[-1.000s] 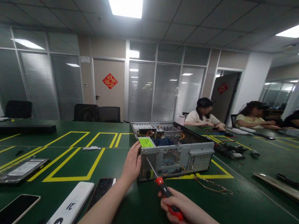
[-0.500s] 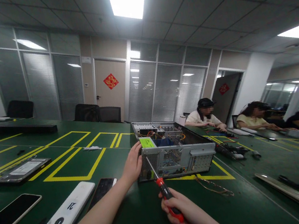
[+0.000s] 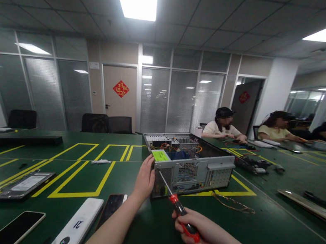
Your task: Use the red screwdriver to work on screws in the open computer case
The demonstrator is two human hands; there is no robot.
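Note:
An opened metal computer case (image 3: 221, 164) lies on the green table with its rear panel toward me. At its near left corner sits a power supply (image 3: 160, 155) with a yellow-green label. My left hand (image 3: 145, 179) grips this unit at its left edge, the fingertips beside the label. In my right hand (image 3: 197, 229), the fingers are wrapped round the red and black handle of a screwdriver (image 3: 178, 208). Its shaft slants up and its tip meets the rear panel near the power supply's grille. Whether the tip sits in a screw is too small to tell.
To the left lie a hard drive (image 3: 24, 185), a phone (image 3: 9, 237), a white device marked 21 (image 3: 77, 225) and a dark phone (image 3: 110, 209). Eyeglasses (image 3: 234, 205) rest right of my right hand. Several people (image 3: 222, 126) work along the table's right side.
My right hand has shifted very slightly, with the screwdriver handle turned a little in it. My left hand and the computer case stay where they were.

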